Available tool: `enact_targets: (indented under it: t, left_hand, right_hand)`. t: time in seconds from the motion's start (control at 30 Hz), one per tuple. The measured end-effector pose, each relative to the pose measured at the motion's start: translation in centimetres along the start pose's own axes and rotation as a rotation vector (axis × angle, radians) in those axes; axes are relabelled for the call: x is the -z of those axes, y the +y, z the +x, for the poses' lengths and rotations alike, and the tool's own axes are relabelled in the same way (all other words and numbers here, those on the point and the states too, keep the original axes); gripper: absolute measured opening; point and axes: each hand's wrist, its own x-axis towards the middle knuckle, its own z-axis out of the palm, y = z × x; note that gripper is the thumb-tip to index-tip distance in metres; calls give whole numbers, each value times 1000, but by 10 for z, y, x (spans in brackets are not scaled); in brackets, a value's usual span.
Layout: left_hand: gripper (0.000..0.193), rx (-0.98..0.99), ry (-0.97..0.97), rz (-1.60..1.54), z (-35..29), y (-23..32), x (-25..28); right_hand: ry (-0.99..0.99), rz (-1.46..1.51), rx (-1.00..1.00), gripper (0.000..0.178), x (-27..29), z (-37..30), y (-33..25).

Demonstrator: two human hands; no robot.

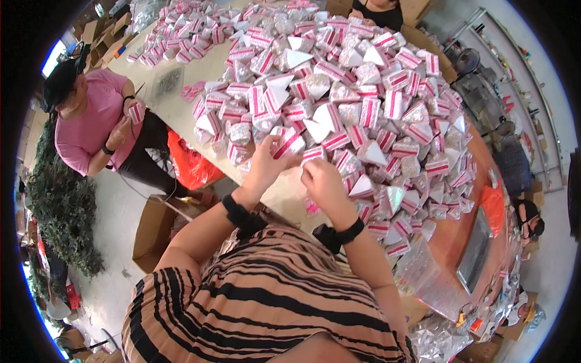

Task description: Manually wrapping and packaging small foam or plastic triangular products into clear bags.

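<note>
A large heap of wedge-shaped, cake-slice ornaments (369, 112), white and glittery with pink bands, covers the table in front of me. At the heap's near edge my left hand (266, 164) has its thumb and fingers closed on one glittery cake-slice ornament (289, 141), tilted with its pink band showing. Just to the right, my right hand (324, 183) is closed, fingertips pinched together close to another white and pink slice (314, 154). Whatever those right fingertips hold, if anything, is too small to make out. Black bands circle both my wrists.
At the left, a person in a pink shirt (100, 118) holds a similar slice. Another person (381, 12) is across the table. A red plastic bag (187, 160) and a cardboard box (157, 233) sit below the left table edge. A dark tray (475, 251) lies at the right.
</note>
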Motion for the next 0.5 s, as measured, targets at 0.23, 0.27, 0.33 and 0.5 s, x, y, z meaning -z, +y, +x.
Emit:
enact_targets:
  t: [0.23,0.27,0.33,0.5]
  left_hand:
    - [59,-106,34,75,-9,-5,-2]
    - [59,-114,50,72,-8,-16,-1]
    - [56,219,-157,-257,-12,4,6]
    - [49,259,-289,-268,-14,17,12]
  right_hand:
    - [-66,161,-104,11,-2,-10,2]
    - [-88,323,-167,12,1,-11,3]
    - [-194,494,-330,12,8,-13,4]
    - [-287,833,-478,12,7,-16,19]
